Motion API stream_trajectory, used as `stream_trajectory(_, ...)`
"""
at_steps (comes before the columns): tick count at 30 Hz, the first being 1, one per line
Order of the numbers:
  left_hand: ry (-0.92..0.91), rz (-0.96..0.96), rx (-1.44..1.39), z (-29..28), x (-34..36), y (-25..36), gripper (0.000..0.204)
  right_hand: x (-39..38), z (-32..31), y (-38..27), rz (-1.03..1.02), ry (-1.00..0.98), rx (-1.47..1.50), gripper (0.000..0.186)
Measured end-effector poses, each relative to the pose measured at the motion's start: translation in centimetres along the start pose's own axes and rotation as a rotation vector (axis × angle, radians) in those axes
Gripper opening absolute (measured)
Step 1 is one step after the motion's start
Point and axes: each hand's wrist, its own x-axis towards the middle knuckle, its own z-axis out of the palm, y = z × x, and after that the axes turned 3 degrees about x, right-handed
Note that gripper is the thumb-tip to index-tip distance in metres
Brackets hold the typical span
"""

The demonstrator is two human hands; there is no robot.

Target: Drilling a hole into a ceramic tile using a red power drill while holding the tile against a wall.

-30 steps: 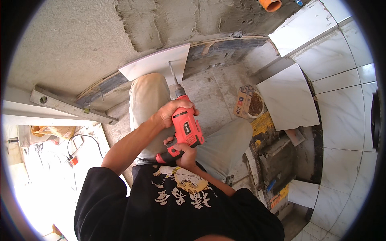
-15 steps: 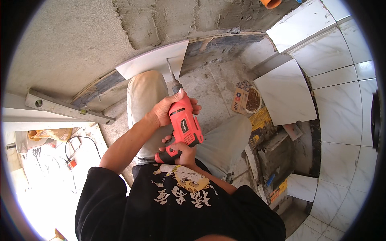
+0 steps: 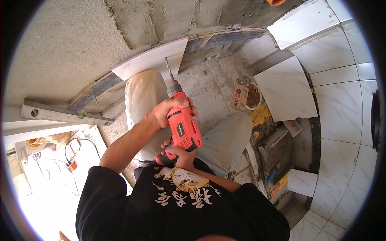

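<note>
Both hands are closed round a red and black power drill (image 3: 183, 127) held in front of my body. My left hand (image 3: 171, 110) wraps the front of its housing, behind the chuck. Lower down, at the handle near my shirt, my right hand (image 3: 183, 157) grips; the trigger is hidden by its fingers. A long drill bit (image 3: 168, 68) points away from me, its tip at the white tile (image 3: 155, 57) that leans against the base of the wall. My left knee is close to this tile, covering part of its lower edge.
A spirit level (image 3: 64, 113) lies at the left, near a power cable with an orange connector (image 3: 72, 166). Right of my knees sit a cardboard box (image 3: 240, 96) and a round container (image 3: 253, 96). A loose marble-patterned tile (image 3: 286, 89) leans beside the tiled wall (image 3: 341, 108).
The drill has shifted and tilted very slightly, and my left thumb now lies farther across its housing. The bit's tip stays at the tile. The whole view has moved a little.
</note>
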Motion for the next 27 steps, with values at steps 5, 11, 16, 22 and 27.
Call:
stream_trajectory(5, -0.016, 0.026, 0.023, -0.1, 0.2, -0.1, 0.032, 0.1, -0.2, 0.1, -0.018, 0.019, -0.007, 0.028)
stream_trajectory(11, 0.0, 0.008, 0.003, 0.3, -0.2, 0.1, 0.035, 0.4, -1.0, 0.6, -0.07, -0.012, -0.115, 0.028)
stream_trajectory(16, -0.028, 0.044, -0.02, -0.8, 0.3, -0.7, 0.034, 0.3, -1.1, 0.6, -0.048, -0.011, -0.104, 0.024)
stream_trajectory(22, -0.097, 0.076, -0.026, -0.9, 0.5, -0.6, 0.033, 0.2, -1.4, 0.0, -0.013, -0.065, -0.186, 0.022)
stream_trajectory(27, -0.057, 0.069, -0.011, -0.7, 0.5, -0.6, 0.034, 0.5, -1.9, 0.3, -0.075, -0.088, -0.2, 0.021)
